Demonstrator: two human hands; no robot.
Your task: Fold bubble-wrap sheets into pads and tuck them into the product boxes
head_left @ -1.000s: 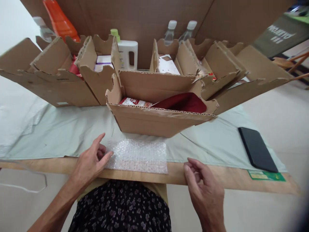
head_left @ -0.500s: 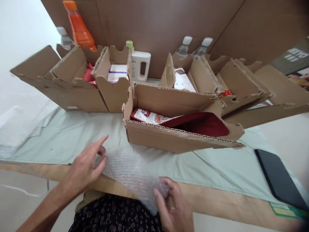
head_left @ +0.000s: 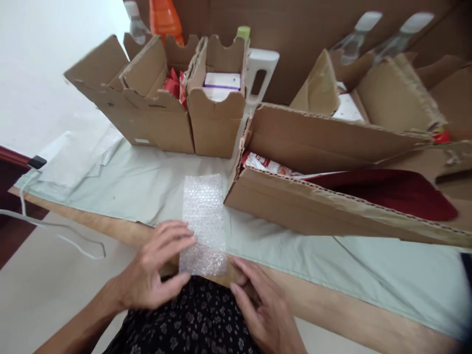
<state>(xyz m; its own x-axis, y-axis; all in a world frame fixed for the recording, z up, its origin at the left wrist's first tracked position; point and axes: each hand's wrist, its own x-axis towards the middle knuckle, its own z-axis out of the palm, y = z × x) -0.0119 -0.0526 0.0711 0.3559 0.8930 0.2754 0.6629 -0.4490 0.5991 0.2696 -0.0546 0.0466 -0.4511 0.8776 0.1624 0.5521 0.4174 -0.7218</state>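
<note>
A strip of clear bubble wrap [head_left: 204, 211] lies flat on the pale green cloth, its near end overhanging the wooden table edge. My left hand [head_left: 155, 270] is at its left side, fingers stretched out and thumb apart, with the fingertips over the wrap's left edge; whether they press on it I cannot tell. Just off the near right corner, my right hand [head_left: 263, 307] has its thumb and forefinger apart with nothing seen between them. Right of the wrap stands a long cardboard box [head_left: 295, 206] holding a dark red packet [head_left: 383, 191].
Behind are more open cardboard boxes [head_left: 162, 125], with white cartons [head_left: 221, 81] and red packets [head_left: 172, 84] inside. A white jug [head_left: 271, 59], an orange bottle [head_left: 165, 22] and clear bottles [head_left: 354, 44] stand farther back. Clear plastic sheeting [head_left: 73, 162] and a white cable [head_left: 70, 228] are at left.
The bubble wrap, held in my right hand before, now lies flat on the cloth. My right hand has let go of it. The view has shifted left and closer.
</note>
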